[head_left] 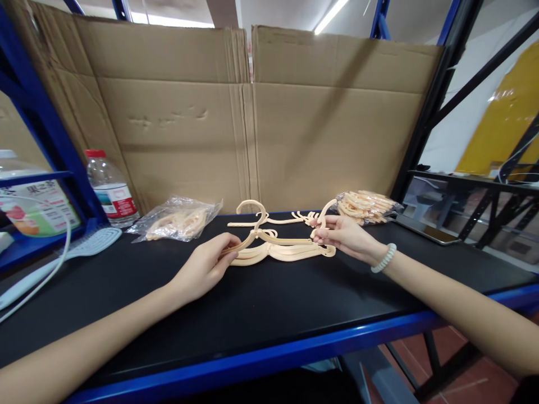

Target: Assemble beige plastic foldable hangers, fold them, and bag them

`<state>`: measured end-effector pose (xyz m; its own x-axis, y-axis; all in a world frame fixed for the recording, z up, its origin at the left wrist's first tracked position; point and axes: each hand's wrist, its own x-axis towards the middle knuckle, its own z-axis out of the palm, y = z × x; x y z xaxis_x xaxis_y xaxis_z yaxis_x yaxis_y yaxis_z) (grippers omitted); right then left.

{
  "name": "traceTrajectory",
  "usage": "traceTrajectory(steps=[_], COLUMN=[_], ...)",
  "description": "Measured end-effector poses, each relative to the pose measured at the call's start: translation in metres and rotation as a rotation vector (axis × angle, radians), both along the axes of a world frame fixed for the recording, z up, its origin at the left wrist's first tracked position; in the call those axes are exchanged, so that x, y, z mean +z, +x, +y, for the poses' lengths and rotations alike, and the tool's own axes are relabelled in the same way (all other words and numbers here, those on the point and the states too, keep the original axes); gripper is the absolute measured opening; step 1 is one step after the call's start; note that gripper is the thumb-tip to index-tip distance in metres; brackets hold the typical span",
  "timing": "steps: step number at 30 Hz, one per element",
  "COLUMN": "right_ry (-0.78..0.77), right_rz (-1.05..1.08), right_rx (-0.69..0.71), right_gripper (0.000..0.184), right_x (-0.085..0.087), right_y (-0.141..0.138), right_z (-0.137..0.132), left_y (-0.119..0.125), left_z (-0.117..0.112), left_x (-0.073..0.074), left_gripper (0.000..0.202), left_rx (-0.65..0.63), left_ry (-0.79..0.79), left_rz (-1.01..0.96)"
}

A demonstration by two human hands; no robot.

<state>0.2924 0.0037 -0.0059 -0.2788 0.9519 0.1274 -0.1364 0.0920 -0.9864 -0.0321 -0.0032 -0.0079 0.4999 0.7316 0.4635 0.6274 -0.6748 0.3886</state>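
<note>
A small stack of cream plastic hangers lies on the black table top in the middle. My left hand is closed on the stack's left end. My right hand, with a white bead bracelet on its wrist, pinches the right end of the stack near a hook. One more cream hanger lies flat just behind the stack, its hook pointing up and away.
A clear bag of cream hangers lies at the back left and another full bag at the back right. A water bottle and a white brush sit at the left. Cardboard walls the back. A blue rim edges the front.
</note>
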Motion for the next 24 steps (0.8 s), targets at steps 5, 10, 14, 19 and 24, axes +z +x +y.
traceTrajectory(steps=[5, 10, 14, 19, 24], right_ry=[-0.037, -0.122, -0.165, -0.148, -0.069], right_rz=[-0.005, 0.017, -0.01, -0.028, -0.049], right_rx=[0.09, 0.113, 0.154, 0.145, 0.06], right_gripper=[0.02, 0.022, 0.023, 0.022, 0.027], right_x=[0.0, 0.001, 0.001, -0.001, -0.004], right_y=[0.002, -0.002, -0.005, -0.006, -0.009], right_z=[0.001, -0.001, -0.004, -0.005, -0.005], left_y=[0.0, 0.0, 0.0, 0.001, 0.0], left_z=[0.001, 0.0, 0.0, 0.0, 0.0], left_x=[0.0, -0.001, -0.001, -0.002, -0.003], left_gripper=[0.017, 0.017, 0.017, 0.016, 0.014], left_rx=[-0.015, -0.011, -0.004, -0.015, -0.016], left_ry=[0.013, 0.02, 0.026, 0.031, 0.056], left_rz=[-0.009, -0.002, 0.004, 0.018, 0.043])
